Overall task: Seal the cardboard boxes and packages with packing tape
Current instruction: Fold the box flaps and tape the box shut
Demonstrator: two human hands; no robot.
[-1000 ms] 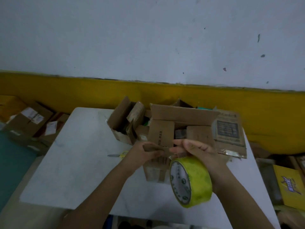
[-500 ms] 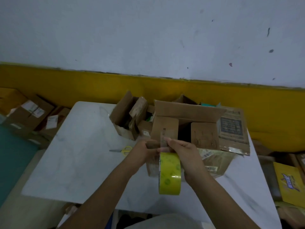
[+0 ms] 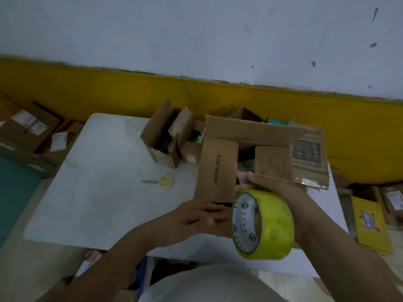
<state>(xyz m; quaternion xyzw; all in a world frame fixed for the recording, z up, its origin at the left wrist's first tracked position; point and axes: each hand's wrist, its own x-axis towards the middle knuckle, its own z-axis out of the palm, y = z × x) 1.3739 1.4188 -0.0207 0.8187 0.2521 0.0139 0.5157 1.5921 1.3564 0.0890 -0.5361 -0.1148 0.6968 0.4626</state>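
Note:
A small brown cardboard box [image 3: 217,173] with printed text on its top lies on the white table [image 3: 104,192] in front of me. My left hand [image 3: 196,216] rests on the box's near end with its fingers laid flat. My right hand [image 3: 274,192] grips a roll of yellow-green packing tape [image 3: 265,223] just right of the box, the roll's white core facing me. Whether a strip runs from the roll to the box I cannot tell.
Yellow-handled scissors [image 3: 161,182] lie on the table left of the box. Behind it stand a large open carton [image 3: 250,131], a smaller open box [image 3: 161,136] and a flat printed package [image 3: 309,158]. More boxes [image 3: 28,129] sit on the floor left, a yellow package [image 3: 368,223] right.
My left hand has slid from the box's far top down to its near end. The tape roll has come nearer and lower and turned its core toward me.

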